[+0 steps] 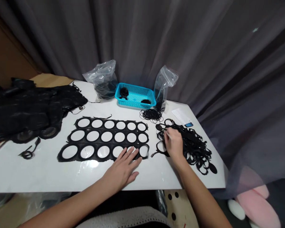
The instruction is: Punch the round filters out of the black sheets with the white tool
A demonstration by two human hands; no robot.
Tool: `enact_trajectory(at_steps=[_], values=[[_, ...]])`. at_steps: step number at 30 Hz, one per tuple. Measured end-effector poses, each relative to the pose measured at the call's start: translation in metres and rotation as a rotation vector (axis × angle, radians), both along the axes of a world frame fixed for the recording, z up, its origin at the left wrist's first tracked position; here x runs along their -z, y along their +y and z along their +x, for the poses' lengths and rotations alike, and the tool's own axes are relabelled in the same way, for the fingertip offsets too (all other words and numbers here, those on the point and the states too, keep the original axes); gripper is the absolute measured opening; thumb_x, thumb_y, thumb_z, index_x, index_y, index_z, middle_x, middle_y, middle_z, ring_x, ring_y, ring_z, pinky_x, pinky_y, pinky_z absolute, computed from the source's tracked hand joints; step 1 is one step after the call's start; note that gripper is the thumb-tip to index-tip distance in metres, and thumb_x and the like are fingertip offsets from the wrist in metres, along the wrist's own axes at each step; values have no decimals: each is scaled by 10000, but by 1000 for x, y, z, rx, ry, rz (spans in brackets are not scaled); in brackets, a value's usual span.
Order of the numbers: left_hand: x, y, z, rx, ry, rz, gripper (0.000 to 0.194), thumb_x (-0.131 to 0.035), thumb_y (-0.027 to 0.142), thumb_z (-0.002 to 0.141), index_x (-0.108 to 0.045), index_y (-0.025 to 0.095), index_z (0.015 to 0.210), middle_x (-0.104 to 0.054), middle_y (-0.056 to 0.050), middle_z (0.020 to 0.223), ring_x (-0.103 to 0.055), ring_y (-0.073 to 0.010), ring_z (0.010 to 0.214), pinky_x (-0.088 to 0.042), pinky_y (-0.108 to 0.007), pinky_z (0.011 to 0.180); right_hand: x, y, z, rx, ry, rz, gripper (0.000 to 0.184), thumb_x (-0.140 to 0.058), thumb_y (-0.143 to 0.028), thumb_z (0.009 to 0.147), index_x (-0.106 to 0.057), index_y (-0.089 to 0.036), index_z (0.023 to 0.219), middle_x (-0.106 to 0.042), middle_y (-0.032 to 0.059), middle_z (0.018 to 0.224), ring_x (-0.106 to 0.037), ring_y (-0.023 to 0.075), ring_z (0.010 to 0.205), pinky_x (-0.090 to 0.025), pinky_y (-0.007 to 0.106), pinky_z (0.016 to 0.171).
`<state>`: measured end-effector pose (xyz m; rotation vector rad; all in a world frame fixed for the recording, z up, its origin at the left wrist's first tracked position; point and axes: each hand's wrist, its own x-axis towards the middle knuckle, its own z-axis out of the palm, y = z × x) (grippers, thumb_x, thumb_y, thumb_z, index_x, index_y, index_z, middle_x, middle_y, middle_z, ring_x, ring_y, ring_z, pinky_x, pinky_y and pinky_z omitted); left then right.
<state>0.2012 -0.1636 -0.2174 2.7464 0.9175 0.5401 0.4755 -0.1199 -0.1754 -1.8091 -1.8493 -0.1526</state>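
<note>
A black rubber-like sheet (81,142) with rows of round holes lies flat on the white table. My left hand (123,166) rests on its lower right part, fingers stretched out and holding nothing, hiding some of the holes. To the right, my right hand (174,142) is closed at the left edge of a heap of black scrap rings and strips (197,145). A thin light-coloured piece shows at its fingertips, too small to name. Just past the sheet's far right corner lies a loose pile of thin black rings (151,115).
Behind the sheet stands a turquoise basket (135,104) with a few black pieces, between two clear plastic bags (102,74) (165,79) holding black rings. Stacked black sheets (26,107) cover the left side. A white paper (181,116) and small blue item (189,124) lie right. A grey curtain (137,38) hangs behind.
</note>
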Motion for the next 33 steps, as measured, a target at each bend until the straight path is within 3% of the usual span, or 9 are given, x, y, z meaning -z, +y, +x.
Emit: enact_trajectory(at_steps=[2,4,8,12,15,19,29,33], values=[[-1,-1,-1,5,-9,2,427,-577,311,952,-530,230,1368,-453,-123,1525,-371,-321,1437,-281,-523,1175,-8,19,14,40,161,-8,205,-463,-303,934,-521,-221,756,-642,78,782,-553,228,726,-420,348,709],[-5,-4,-4,19,-7,6,458,-594,303,941,-515,216,1383,-440,-134,1533,-353,-321,1447,-295,-514,1173,-12,27,12,-6,406,-126,236,-548,-387,889,-495,-230,720,-617,23,696,-537,191,640,-414,305,639],[-13,-15,-18,-16,16,31,517,-587,304,955,-455,172,1437,-437,-156,1530,-370,-316,1438,-336,-487,1163,-8,18,-26,-147,951,-466,346,-702,-452,763,-450,-225,694,-610,-28,647,-495,115,476,-364,236,466],[-13,-24,-33,-114,8,62,454,-529,343,998,-485,142,1403,-503,-171,1474,-438,-330,1390,-389,-493,1127,-1,-5,-69,-269,1205,-709,352,-736,-444,747,-470,-214,746,-704,19,791,-499,80,416,-403,223,415],[-9,-27,-37,-119,17,57,433,-512,360,1008,-501,147,1385,-512,-167,1467,-451,-322,1380,-409,-479,1114,1,-21,-87,-350,1112,-750,263,-690,-404,792,-510,-212,776,-687,13,793,-562,118,528,-479,256,514],[-4,-28,-35,-131,1,57,452,-507,365,1010,-490,138,1401,-506,-171,1471,-451,-321,1377,-399,-473,1120,3,-34,-96,-421,824,-635,167,-609,-324,836,-526,-215,741,-665,18,819,-609,177,745,-475,283,654],[-5,-27,-35,-125,51,86,462,-540,336,987,-504,111,1389,-527,-174,1451,-472,-336,1353,-413,-474,1100,6,-38,-100,-433,697,-586,167,-588,-279,872,-520,-214,734,-653,7,843,-559,157,713,-426,274,650],[-4,-28,-34,-128,67,96,459,-530,311,986,-498,104,1395,-516,-178,1461,-462,-340,1362,-420,-482,1096,8,-47,-103,-500,513,-451,181,-558,-211,909,-513,-221,733,-647,21,836,-573,187,781,-452,308,717]])
